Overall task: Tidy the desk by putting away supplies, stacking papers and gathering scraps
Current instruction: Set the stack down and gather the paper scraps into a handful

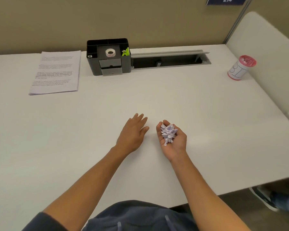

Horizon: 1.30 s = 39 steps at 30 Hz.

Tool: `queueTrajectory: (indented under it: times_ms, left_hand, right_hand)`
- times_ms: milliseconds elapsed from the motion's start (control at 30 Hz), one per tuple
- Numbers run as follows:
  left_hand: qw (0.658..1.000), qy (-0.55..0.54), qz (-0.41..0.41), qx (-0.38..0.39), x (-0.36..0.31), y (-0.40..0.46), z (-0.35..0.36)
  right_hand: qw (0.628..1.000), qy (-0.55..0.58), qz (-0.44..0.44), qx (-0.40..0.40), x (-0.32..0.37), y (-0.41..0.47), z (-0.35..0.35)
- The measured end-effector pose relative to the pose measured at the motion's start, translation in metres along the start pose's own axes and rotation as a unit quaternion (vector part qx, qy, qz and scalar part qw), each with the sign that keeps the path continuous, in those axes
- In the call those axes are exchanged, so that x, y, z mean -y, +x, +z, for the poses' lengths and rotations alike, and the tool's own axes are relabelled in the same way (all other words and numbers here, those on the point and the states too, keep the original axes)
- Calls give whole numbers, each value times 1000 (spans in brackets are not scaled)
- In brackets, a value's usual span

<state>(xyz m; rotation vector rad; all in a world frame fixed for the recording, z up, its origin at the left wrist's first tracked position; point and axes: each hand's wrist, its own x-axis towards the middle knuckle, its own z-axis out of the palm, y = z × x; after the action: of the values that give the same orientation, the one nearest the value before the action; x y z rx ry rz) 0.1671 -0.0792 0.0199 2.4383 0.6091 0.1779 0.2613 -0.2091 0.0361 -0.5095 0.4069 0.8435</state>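
My right hand (pixel 175 144) lies palm up near the desk's middle, cupped around a small heap of white paper scraps (pixel 168 132). My left hand (pixel 132 134) rests palm down just to its left, fingers spread flat on the white desk (pixel 73 130), holding nothing. A neat stack of printed papers (pixel 55 72) lies at the back left. Beside it stands a black desk organizer (pixel 109 55) with a roll of tape (pixel 110 52) on top and green items (pixel 125 52) in its right slot.
A white cup with a red rim (pixel 241 67) stands at the back right. A grey cable trough (pixel 170 59) is open along the desk's back edge. A white partition (pixel 265 55) borders the right side. Someone's shoe (pixel 264 197) shows below the desk edge.
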Motion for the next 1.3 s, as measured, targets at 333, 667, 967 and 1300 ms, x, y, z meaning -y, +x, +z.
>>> queueTrajectory:
  times_ms: [333,667,967,1300]
  left_hand:
    - [995,90,21,30,-62,71,72]
    - [992,122,2,35,-104,153,116]
    - [989,144,-15,-16,-118,192,139]
    - [988,153,-27,-26,-116,193,144]
  right_hand:
    - [998,22,-51,-25,119,21,-25]
    - [996,44,-67,-33,221,64,-34]
    - [992,57,-113,-3,317,116,-7]
    - [969,80,-229,50,416,186,49]
